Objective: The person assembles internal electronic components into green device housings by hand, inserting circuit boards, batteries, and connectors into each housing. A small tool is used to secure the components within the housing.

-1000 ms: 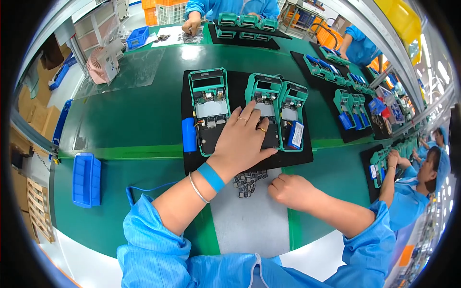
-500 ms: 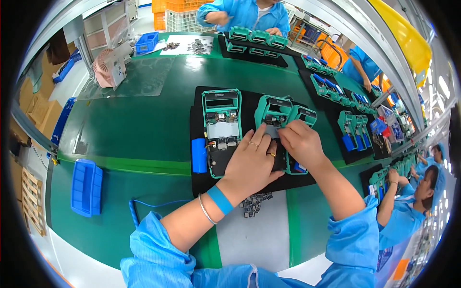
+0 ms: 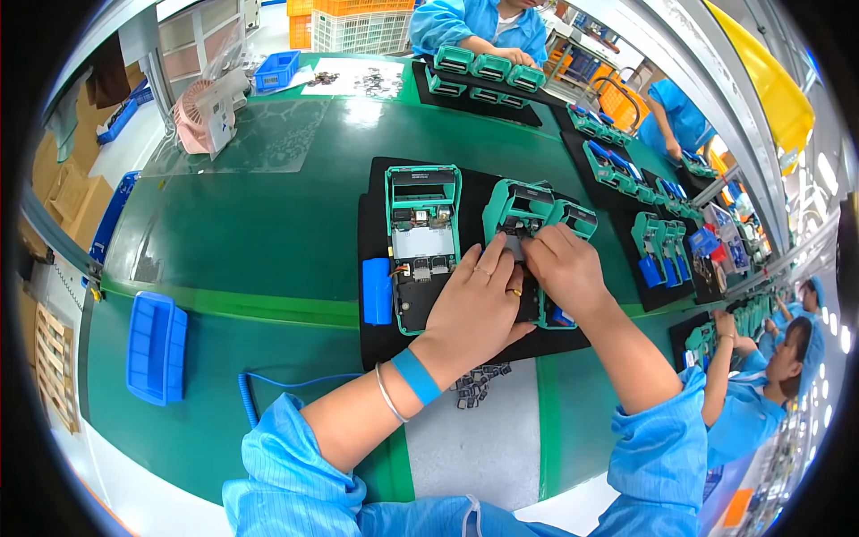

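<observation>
My left hand (image 3: 467,300) lies with its fingers stretched out over the middle green-framed device (image 3: 521,197), fingertips on its inner parts. Beside it my right hand (image 3: 565,270) is closed in a pinch at the same device; what its fingertips hold, if anything, is hidden. To the left lies a similar opened device (image 3: 424,188), showing circuit boards, a pale panel and metal card slots. A blue cylindrical battery pack (image 3: 377,292) is next to it, wired to the device. A third green-framed device (image 3: 575,217) stands partly behind my right hand.
The devices lie on a black mat (image 3: 371,215). Small dark chip-like pieces (image 3: 477,385) are scattered just below the mat. A blue bin (image 3: 156,349) and a coiled blue cord (image 3: 246,394) are at left. Co-workers (image 3: 483,27) handle similar devices across and along the bench.
The whole view has shifted slightly. My hands stay at the middle device, with the right fingers drawn a little closer to the left ones. The co-worker opposite has lowered a hand to the devices.
</observation>
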A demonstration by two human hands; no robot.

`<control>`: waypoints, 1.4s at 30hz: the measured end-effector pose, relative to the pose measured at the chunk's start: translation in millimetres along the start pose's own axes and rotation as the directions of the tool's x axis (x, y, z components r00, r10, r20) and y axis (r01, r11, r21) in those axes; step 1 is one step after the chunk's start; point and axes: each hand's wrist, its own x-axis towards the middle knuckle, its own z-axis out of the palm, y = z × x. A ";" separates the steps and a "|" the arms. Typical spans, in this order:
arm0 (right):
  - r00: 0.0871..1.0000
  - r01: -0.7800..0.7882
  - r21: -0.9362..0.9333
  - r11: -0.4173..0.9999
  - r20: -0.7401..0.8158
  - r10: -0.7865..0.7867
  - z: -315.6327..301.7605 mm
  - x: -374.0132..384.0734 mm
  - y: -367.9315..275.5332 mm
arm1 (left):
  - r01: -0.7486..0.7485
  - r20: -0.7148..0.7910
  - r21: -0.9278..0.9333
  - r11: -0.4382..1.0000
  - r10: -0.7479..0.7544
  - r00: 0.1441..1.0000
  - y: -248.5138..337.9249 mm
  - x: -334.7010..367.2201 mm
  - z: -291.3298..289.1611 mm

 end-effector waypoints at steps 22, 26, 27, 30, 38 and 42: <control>0.981 -0.192 0.057 0.980 0.049 0.189 -41.8 -2.0 -11.3 | 0.007 -0.018 0.067 0.998 -0.005 1.000 14.5 6.9 -1.8; 0.964 -0.266 0.350 0.898 0.118 0.239 -78.5 -55.0 -60.9 | -0.010 0.012 0.092 0.996 0.008 1.000 18.8 3.4 0.8; 0.956 -0.282 0.415 0.865 0.192 0.220 -85.7 -72.4 -72.9 | -0.005 0.001 0.072 0.997 0.005 1.000 21.2 2.2 -0.4; 0.911 -0.403 0.446 0.799 0.280 0.303 -85.3 -119.3 -106.7 | -0.009 -0.012 0.069 0.998 0.010 1.000 27.8 1.6 0.1; 0.885 -0.465 0.386 0.796 0.222 0.409 -76.3 -140.9 -115.2 | -0.003 -0.007 0.097 0.995 0.004 1.000 41.0 4.0 0.3; 0.840 -0.537 0.376 0.756 0.320 0.438 -83.1 -136.8 -110.4 | -0.012 0.003 0.122 0.993 0.011 1.000 45.4 9.7 -2.9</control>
